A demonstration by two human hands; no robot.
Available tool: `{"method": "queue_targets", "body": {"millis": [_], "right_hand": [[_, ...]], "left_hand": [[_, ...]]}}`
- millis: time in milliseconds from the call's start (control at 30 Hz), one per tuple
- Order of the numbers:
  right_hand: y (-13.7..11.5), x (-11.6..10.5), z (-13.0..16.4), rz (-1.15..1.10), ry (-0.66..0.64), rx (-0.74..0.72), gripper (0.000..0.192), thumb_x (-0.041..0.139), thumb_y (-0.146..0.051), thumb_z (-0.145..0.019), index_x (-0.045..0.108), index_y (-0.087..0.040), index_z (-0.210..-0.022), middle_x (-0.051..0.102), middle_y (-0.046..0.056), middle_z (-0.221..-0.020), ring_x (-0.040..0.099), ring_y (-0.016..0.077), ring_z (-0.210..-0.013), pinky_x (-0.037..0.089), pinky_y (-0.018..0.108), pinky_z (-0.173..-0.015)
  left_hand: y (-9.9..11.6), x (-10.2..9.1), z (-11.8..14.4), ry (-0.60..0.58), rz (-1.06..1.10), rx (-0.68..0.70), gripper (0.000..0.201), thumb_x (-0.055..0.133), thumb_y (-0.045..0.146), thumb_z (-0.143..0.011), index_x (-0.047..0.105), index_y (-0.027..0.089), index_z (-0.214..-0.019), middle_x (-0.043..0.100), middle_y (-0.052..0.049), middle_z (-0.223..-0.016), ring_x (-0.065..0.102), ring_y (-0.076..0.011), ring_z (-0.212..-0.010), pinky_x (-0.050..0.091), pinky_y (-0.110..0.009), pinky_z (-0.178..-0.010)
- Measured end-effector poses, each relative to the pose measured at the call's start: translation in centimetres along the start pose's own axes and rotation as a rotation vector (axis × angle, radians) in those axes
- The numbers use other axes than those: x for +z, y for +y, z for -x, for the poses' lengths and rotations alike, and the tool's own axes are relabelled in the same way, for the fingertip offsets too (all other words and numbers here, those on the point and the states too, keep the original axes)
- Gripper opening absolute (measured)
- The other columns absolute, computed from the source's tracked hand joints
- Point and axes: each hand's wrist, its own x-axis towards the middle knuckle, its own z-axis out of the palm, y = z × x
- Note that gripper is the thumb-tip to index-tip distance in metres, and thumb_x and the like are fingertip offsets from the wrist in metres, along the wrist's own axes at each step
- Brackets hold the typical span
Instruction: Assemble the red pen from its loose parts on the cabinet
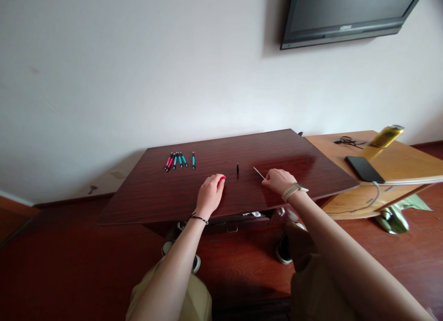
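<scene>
My left hand (209,194) is closed above the dark table, its fingers around a small red pen part (222,178) that is mostly hidden. To the right, my right hand (278,180) pinches a thin pale pen refill (258,172) that points up and left. Between the two hands, a short black pen piece (237,168) is on the tabletop, touched by neither. Toward the back left lie several pens: blue ones (180,160) with black ends beside pink ones (169,162), and one blue pen (193,160) slightly apart.
The dark wooden table (138,191) stands against the wall. At its right is a lighter wooden cabinet (411,159) bearing a black phone (364,168) with a cable, a black cord (348,142) and a yellow can (386,136). A television (346,16) hangs above.
</scene>
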Motion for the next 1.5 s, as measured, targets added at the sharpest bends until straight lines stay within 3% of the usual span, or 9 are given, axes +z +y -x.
{"method": "queue_targets", "body": {"millis": [233,433,533,867,1033,1133,1200,1333,1500], "right_hand": [[0.2,0.7,0.3,-0.250,0.066,-0.078,0.024,0.066,-0.039,-0.084,0.081,-0.022,-0.077,0.077,0.010,-0.079,0.073,0.0270,-0.084,0.047,0.032,-0.076],[-1.9,1.4,1.1,-0.805,0.069,-0.333,0.027,0.058,-0.040,-0.086,0.071,-0.018,-0.076,0.068,0.001,-0.072,0.059,0.0164,-0.068,0.041,0.027,-0.065],[-3.7,2.0,1.7,-0.988,0.078,-0.393,0.027,0.059,-0.042,-0.087,0.068,-0.018,-0.078,0.065,-0.001,-0.073,0.053,0.0147,-0.067,0.039,0.026,-0.064],[-7.0,3.3,3.1,-1.024,0.189,-0.442,0.022,0.061,-0.042,-0.089,0.065,-0.020,-0.087,0.065,-0.001,-0.077,0.056,0.0170,-0.072,0.044,0.029,-0.070],[-7.9,3.9,3.8,-0.936,0.309,-0.486,0.014,0.062,-0.036,-0.091,0.062,-0.022,-0.088,0.064,0.000,-0.078,0.058,0.0174,-0.071,0.047,0.030,-0.071],[-8.3,4.0,4.2,-0.849,0.378,-0.521,0.012,0.064,-0.035,-0.092,0.066,-0.023,-0.093,0.067,0.003,-0.089,0.062,0.0195,-0.079,0.051,0.032,-0.077],[-8.3,4.0,4.4,-0.875,0.377,-0.549,0.020,0.063,-0.036,-0.094,0.069,-0.024,-0.108,0.069,0.006,-0.101,0.065,0.0212,-0.088,0.055,0.035,-0.085],[-8.1,3.9,4.1,-1.207,0.254,-0.545,0.049,0.062,-0.037,-0.095,0.060,-0.028,-0.143,0.066,0.009,-0.136,0.068,0.0240,-0.111,0.057,0.040,-0.097],[-7.4,3.2,3.4,-1.582,0.094,-0.473,0.067,0.054,-0.036,-0.090,0.049,-0.033,-0.157,0.049,0.005,-0.164,0.059,0.0272,-0.138,0.052,0.044,-0.111]], "left_hand": [[0.0,0.1,-0.1,0.002,0.052,0.014,0.021,0.049,0.027,-0.109,0.069,0.024,-0.115,0.075,-0.007,-0.112,0.070,-0.0240,-0.107,0.054,-0.036,-0.098],[0.5,-0.2,-0.1,-0.001,0.181,0.033,0.020,0.051,0.027,-0.108,0.070,0.024,-0.113,0.076,-0.007,-0.113,0.071,-0.0229,-0.108,0.053,-0.035,-0.099],[1.3,-0.2,-0.1,-0.037,0.297,0.010,0.017,0.055,0.029,-0.106,0.071,0.024,-0.110,0.077,-0.006,-0.112,0.072,-0.0214,-0.104,0.054,-0.033,-0.094],[2.7,0.2,-0.1,-0.090,0.480,-0.027,0.015,0.066,0.033,-0.099,0.074,0.021,-0.101,0.078,-0.005,-0.101,0.071,-0.0184,-0.088,0.054,-0.028,-0.081],[2.2,0.6,-0.1,-0.082,0.449,-0.017,0.011,0.063,0.018,-0.093,0.073,0.020,-0.097,0.077,-0.004,-0.097,0.070,-0.0188,-0.087,0.053,-0.029,-0.083],[2.2,0.6,0.0,-0.081,0.413,-0.021,0.013,0.061,0.013,-0.091,0.071,0.020,-0.093,0.076,-0.003,-0.094,0.069,-0.0187,-0.086,0.052,-0.029,-0.083],[2.3,0.5,0.0,-0.077,0.409,-0.030,0.011,0.060,0.016,-0.094,0.070,0.020,-0.092,0.076,-0.003,-0.093,0.068,-0.0187,-0.084,0.052,-0.029,-0.082],[2.6,0.2,0.1,-0.110,0.404,-0.044,0.013,0.059,0.023,-0.097,0.066,0.021,-0.086,0.072,-0.001,-0.085,0.064,-0.0179,-0.079,0.049,-0.028,-0.077],[2.8,0.1,0.3,-0.153,0.392,-0.043,0.017,0.055,0.022,-0.096,0.062,0.021,-0.081,0.067,-0.001,-0.082,0.061,-0.0182,-0.078,0.046,-0.027,-0.075]]}}
